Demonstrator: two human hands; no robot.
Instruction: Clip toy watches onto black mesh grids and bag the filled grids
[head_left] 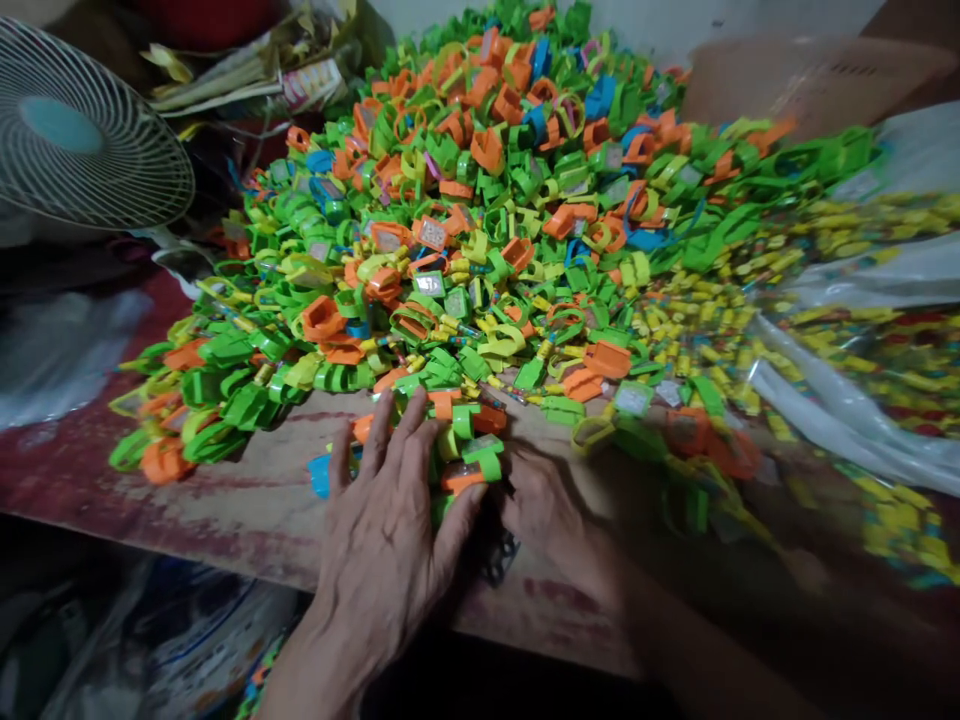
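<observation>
My left hand lies spread over a small cluster of plastic toy watches, green, orange, yellow and blue. Its fingers stretch across them, and the thumb rests beside an orange and green one. On the right side of that cluster is my right hand, fingers curled inward; whatever they hold is hidden. A small dark patterned object shows on the table between the two hands. Just beyond, a big heap of similar toy watches covers the back of the table.
A fan stands at the left. Small yellow wrapped pieces spill across the right, with clear plastic bags among them. Behind is a pinkish bin. The worn red table ends close to me.
</observation>
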